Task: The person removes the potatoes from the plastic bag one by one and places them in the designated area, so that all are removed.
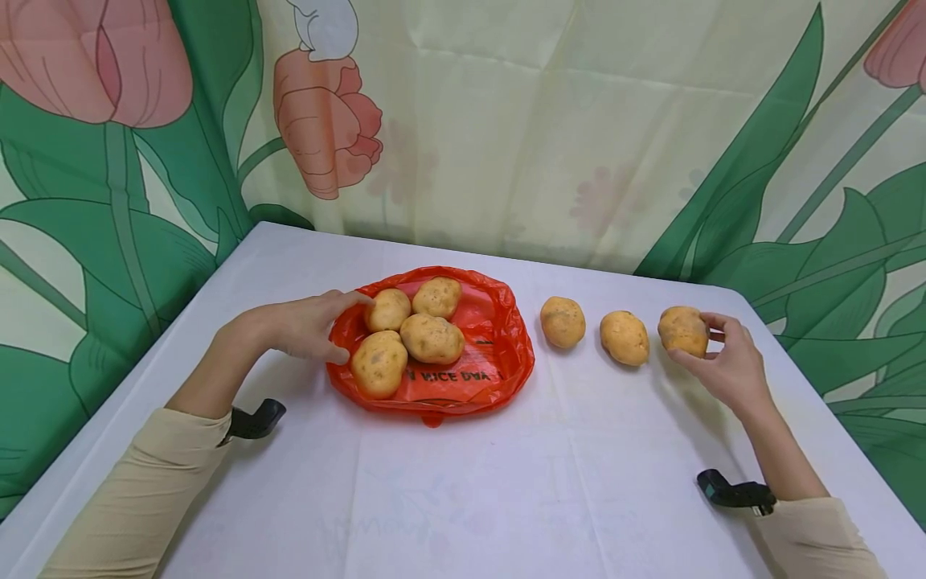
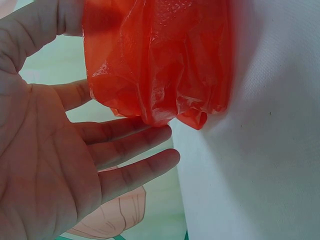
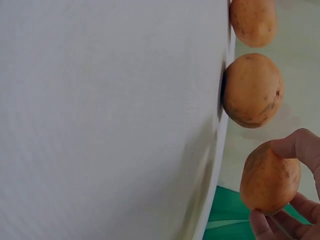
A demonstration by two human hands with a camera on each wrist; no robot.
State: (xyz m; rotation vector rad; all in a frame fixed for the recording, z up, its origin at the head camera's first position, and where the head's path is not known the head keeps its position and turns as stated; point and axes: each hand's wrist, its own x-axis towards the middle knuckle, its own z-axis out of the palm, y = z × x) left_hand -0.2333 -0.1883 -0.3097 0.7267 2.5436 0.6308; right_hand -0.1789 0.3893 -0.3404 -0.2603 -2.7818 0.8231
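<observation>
My right hand [image 1: 734, 366] pinches a brownish potato [image 1: 683, 330] between thumb and fingertips. In the right wrist view this potato [image 3: 270, 178] is above the table's level. My left hand [image 1: 307, 326] is at the left rim of a red plastic bag [image 1: 499, 346], its mouth spread wide. In the left wrist view the fingers [image 2: 137, 172] are extended, and the upper ones disappear behind the bag's wall [image 2: 160, 60]. Several potatoes lie inside the bag, including one at front left [image 1: 379, 364] and one near my left fingertips [image 1: 387, 310].
Two loose potatoes, one nearer the bag [image 1: 563, 322] and one nearer my right hand [image 1: 624, 338], lie on the white-covered table [image 1: 463, 490]. A curtain [image 1: 492, 145] printed with tulips and leaves hangs behind the table.
</observation>
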